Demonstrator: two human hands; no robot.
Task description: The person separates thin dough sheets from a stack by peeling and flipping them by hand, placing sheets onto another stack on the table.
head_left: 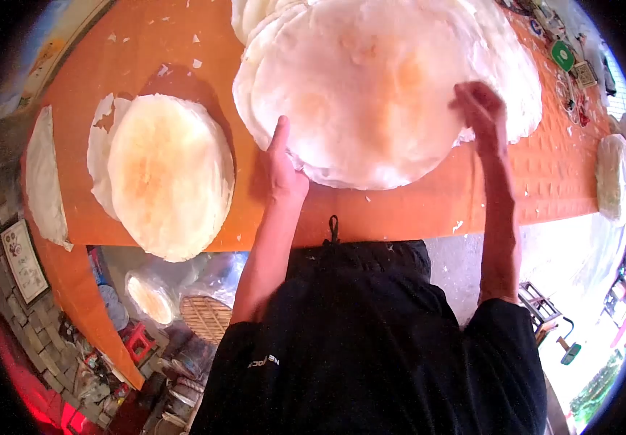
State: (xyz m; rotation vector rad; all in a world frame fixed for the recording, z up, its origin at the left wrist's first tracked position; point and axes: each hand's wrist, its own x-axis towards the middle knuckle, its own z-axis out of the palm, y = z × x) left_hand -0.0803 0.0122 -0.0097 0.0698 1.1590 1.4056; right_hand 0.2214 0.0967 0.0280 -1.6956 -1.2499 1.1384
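Large pile of thin round sheets [356, 94], upper middle of view, on orange table [400, 210], runs off the top edge. Sheets off-white to cream, pinkish tint in this light, warm tan-orange patches at the centre and just right of it. Rims thin, wavy, uneven; layers overlap out of line, lower ones showing at 9 o'clock, 11 o'clock and 3 o'clock. Top sheet broad, roughly oval in this view.

Left hand [287, 167] at the pile's 7–8 o'clock rim: thumb up against the edge, other fingers hidden under it, edge held between. Right hand [480, 109] at 3–4 o'clock, over the sheet's right part; fingers curled in, narrow, blurred, can't tell if they pinch or touch the sheet.

Smaller stack [171, 174] at 8 o'clock from the pile, apart from it: cream, golden-tan middle, ragged lower layer out at its 10 o'clock, front rim past the table edge. Pale strip [46, 181] at 9 o'clock from that stack. White flakes scattered about. Clear bag [614, 174] at 4 o'clock from the pile, on the right.
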